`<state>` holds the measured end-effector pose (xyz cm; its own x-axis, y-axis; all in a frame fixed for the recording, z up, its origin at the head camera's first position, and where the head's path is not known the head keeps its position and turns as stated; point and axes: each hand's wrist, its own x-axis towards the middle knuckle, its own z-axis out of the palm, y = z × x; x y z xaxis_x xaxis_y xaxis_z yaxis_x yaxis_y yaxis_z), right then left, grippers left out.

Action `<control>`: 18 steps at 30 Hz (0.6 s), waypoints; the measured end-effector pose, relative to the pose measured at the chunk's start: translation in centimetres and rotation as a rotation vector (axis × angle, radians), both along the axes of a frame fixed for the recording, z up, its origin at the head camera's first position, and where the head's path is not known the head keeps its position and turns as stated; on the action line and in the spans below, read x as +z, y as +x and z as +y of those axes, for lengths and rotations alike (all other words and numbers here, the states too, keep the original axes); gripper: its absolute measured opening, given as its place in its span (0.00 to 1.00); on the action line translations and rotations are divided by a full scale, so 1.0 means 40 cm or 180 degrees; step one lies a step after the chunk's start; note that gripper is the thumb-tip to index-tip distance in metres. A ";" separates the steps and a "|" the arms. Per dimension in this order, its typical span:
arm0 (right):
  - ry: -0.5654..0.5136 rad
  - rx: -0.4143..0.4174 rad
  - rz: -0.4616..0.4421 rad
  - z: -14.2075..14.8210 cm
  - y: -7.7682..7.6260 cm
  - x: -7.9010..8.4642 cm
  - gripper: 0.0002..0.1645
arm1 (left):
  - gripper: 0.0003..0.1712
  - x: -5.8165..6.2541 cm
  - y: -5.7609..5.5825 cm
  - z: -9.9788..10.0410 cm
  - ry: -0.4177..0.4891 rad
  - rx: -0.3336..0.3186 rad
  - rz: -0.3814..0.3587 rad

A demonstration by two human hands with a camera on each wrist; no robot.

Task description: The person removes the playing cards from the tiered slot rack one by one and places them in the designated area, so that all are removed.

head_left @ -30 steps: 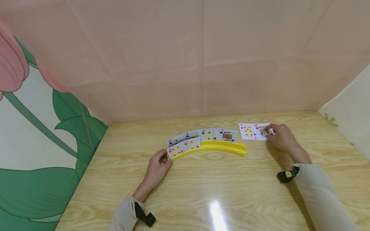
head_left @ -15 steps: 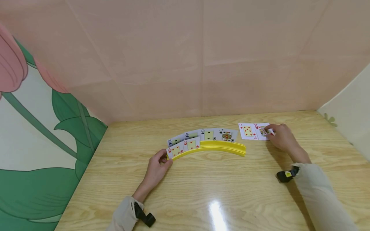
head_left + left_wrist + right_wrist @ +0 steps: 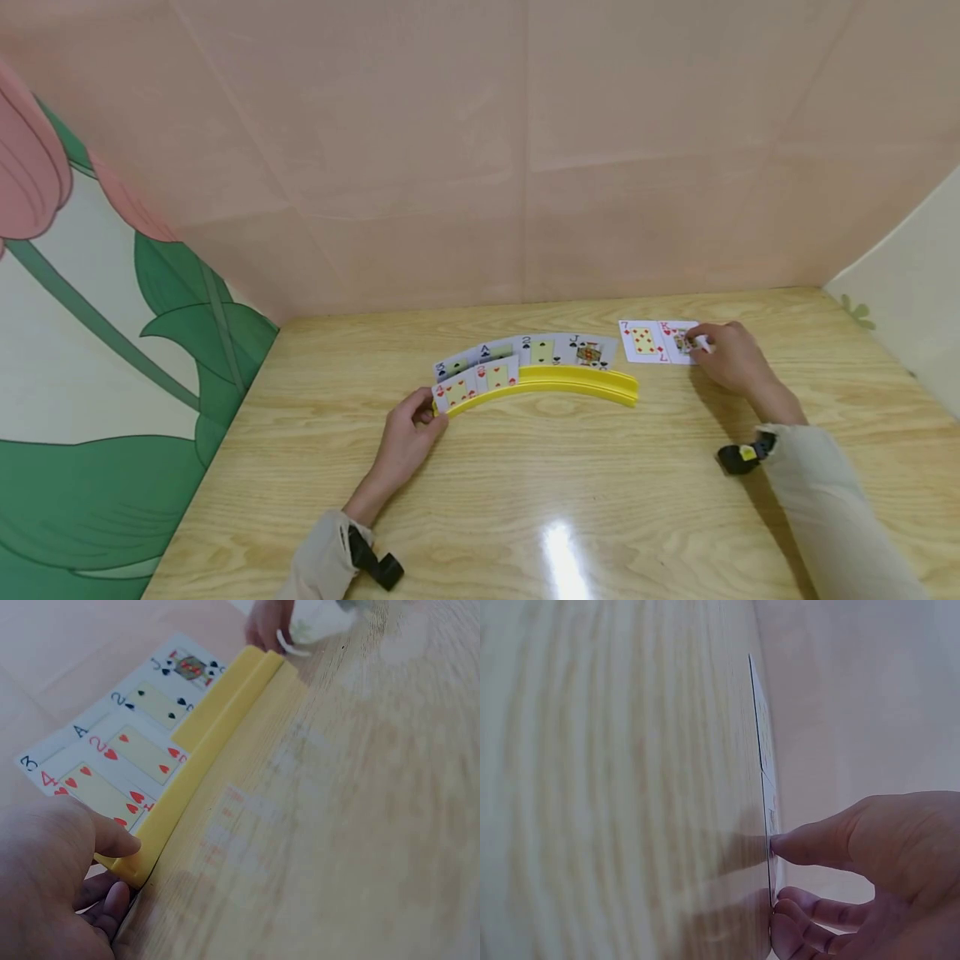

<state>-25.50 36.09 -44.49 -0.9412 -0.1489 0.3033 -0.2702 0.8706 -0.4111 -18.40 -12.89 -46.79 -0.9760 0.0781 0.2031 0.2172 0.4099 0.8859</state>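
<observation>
A curved yellow card holder point(image 3: 570, 383) stands mid-table. Its back row has several spade cards, among them a jack of spades point(image 3: 590, 353); the front row has a four of hearts point(image 3: 455, 392) and a two of hearts point(image 3: 139, 754). My left hand point(image 3: 405, 442) grips the holder's left end, thumb in front, other fingers around the end. To the right, a seven of diamonds point(image 3: 642, 341) and a red king card point(image 3: 678, 340) lie side by side. My right hand point(image 3: 738, 362) pinches the king's right edge, thumb on its face, fingertips at the edge.
The wooden table point(image 3: 510, 500) meets a pink wall covering point(image 3: 480, 167) behind the cards. A wall with painted flowers and leaves point(image 3: 172, 333) borders it on the left, and a pale wall point(image 3: 915, 292) on the right.
</observation>
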 end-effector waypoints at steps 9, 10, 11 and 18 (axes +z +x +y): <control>0.0029 0.0019 -0.0001 -0.006 0.002 0.005 0.15 | 0.17 -0.026 -0.011 -0.012 -0.0006 -0.0020 -0.0003; 0.0034 0.0019 -0.0020 -0.007 0.003 0.007 0.15 | 0.17 -0.025 -0.011 -0.012 -0.0009 -0.0019 -0.0012; 0.0043 0.0020 -0.0047 -0.008 0.003 0.008 0.15 | 0.17 -0.025 -0.011 -0.012 -0.0019 -0.0021 -0.0016; 0.0127 0.0012 -0.0081 -0.017 0.002 0.020 0.15 | 0.17 -0.025 -0.013 -0.012 -0.0038 -0.0031 -0.0033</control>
